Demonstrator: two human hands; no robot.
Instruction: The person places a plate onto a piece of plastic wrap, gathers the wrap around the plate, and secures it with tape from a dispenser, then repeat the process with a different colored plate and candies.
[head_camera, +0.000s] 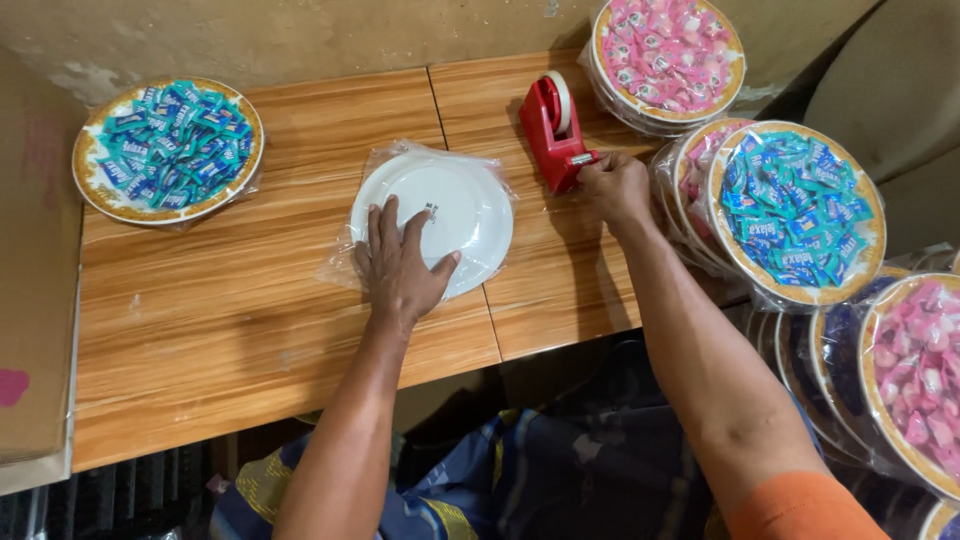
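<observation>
A white plate (455, 195) lies face down in clear plastic wrap (395, 160) at the middle of the wooden table (250, 310). My left hand (398, 265) presses flat on its near left part, fingers spread. Just right of it stands a red tape dispenser (550, 135) with a roll of clear tape. My right hand (615, 188) is at the dispenser's near end, fingers pinched at the cutter; the tape itself is too thin to make out.
A wrapped plate of blue and teal sweets (168, 148) sits at the table's far left. Wrapped plates of pink sweets (668, 58) and blue sweets (795, 210) are stacked at the right, with more below. A cardboard box (35, 280) stands on the left.
</observation>
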